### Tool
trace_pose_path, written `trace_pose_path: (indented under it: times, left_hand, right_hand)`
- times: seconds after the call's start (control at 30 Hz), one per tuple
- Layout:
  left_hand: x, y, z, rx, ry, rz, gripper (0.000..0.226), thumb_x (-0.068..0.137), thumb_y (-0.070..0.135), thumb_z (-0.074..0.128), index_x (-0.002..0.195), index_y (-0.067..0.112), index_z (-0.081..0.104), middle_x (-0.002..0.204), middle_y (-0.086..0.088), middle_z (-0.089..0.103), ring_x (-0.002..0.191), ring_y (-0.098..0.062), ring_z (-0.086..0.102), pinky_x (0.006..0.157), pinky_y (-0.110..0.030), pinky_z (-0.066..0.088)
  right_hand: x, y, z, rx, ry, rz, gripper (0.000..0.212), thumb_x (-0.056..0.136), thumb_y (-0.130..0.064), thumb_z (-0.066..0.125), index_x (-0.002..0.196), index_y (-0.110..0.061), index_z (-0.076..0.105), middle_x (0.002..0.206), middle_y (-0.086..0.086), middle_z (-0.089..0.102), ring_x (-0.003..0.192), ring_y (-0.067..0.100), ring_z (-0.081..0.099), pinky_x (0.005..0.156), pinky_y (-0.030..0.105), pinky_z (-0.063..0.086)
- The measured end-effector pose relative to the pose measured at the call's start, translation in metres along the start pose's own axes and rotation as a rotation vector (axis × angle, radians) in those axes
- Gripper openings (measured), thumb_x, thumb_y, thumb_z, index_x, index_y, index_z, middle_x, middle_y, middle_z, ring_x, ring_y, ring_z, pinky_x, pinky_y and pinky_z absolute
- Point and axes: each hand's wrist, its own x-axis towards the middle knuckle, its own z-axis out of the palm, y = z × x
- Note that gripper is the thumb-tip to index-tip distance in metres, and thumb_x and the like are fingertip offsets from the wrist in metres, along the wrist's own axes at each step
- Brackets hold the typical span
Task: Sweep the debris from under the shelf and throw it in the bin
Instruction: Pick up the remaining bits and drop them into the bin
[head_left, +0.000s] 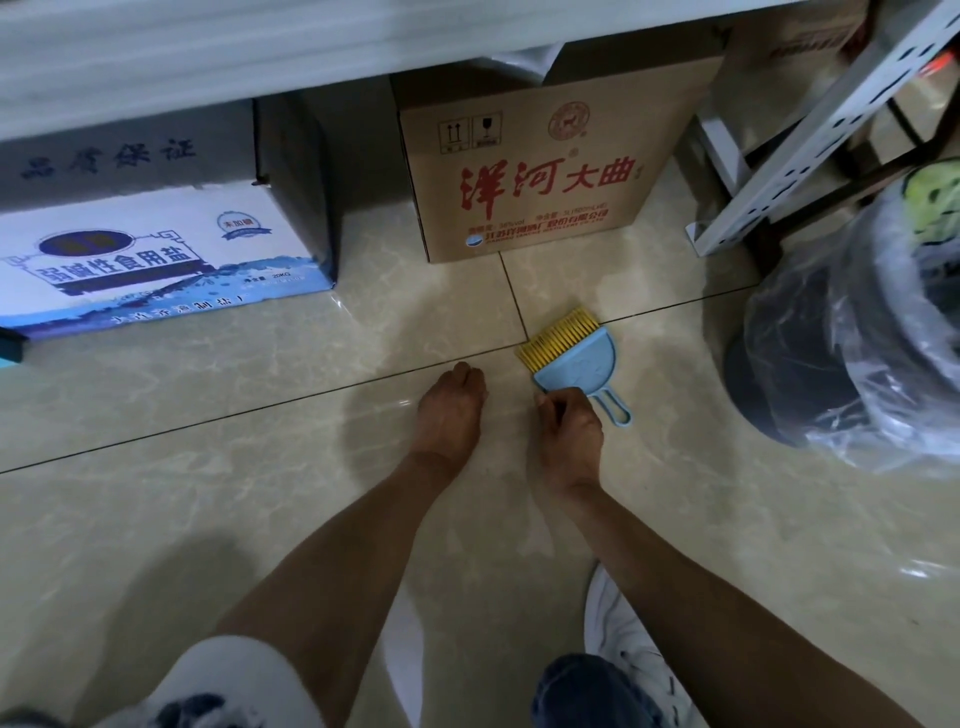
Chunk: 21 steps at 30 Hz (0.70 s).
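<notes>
Bin (852, 332) stands to my right, dustpan (576, 364) in front, nearer my right hand (569, 434).
Pan lies on floor (260, 519) w/ long axis diagonal: yellow comb edge away-left toward shelf (208, 52), handle back-right. R grip curled closed at pan's rear; L hand (452, 410) bunched, fingertips on tile, holding nothing I can tell. No debris visible.

Dustpan (579, 364) between carton (545, 176) and hands, bin (852, 338) right
</notes>
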Motion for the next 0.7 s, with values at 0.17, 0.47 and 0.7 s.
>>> trace_pose_path:
  times: [0.17, 0.47, 0.7]
  left_hand:
    - [-0.002, -0.022, -0.016, -0.282, 0.192, -0.268, 0.012, 0.093, 0.006, 0.055, 0.093, -0.003, 0.062, 0.092, -0.022, 0.065, 0.083, -0.037, 0.062, 0.071, -0.038, 0.047]
    - [-0.034, -0.040, -0.016, -0.361, 0.203, -0.347, 0.013, 0.095, 0.010, 0.053, 0.092, 0.000, 0.060, 0.092, -0.017, 0.063, 0.084, -0.033, 0.059, 0.073, -0.036, 0.042]
    - [-0.035, -0.032, -0.012, -0.384, 0.174, -0.399, 0.013, 0.094, 0.012, 0.055, 0.093, 0.000, 0.061, 0.094, -0.017, 0.063, 0.085, -0.033, 0.060, 0.073, -0.035, 0.042]
  right_hand:
    - [0.004, -0.005, -0.004, 0.054, -0.003, 0.027, 0.016, 0.095, -0.014, 0.050, 0.089, -0.001, 0.058, 0.082, 0.016, 0.068, 0.080, 0.033, 0.063, 0.069, 0.041, 0.048]
    - [-0.013, -0.025, 0.019, -0.153, -0.253, -0.231, 0.006, 0.087, -0.010, 0.059, 0.091, -0.006, 0.056, 0.083, 0.011, 0.066, 0.078, 0.025, 0.062, 0.067, 0.028, 0.042]
    - [0.012, -0.047, 0.039, -0.505, -0.307, -0.485, 0.004, 0.085, -0.001, 0.059, 0.088, -0.001, 0.062, 0.083, 0.019, 0.066, 0.071, 0.034, 0.065, 0.063, 0.035, 0.052]
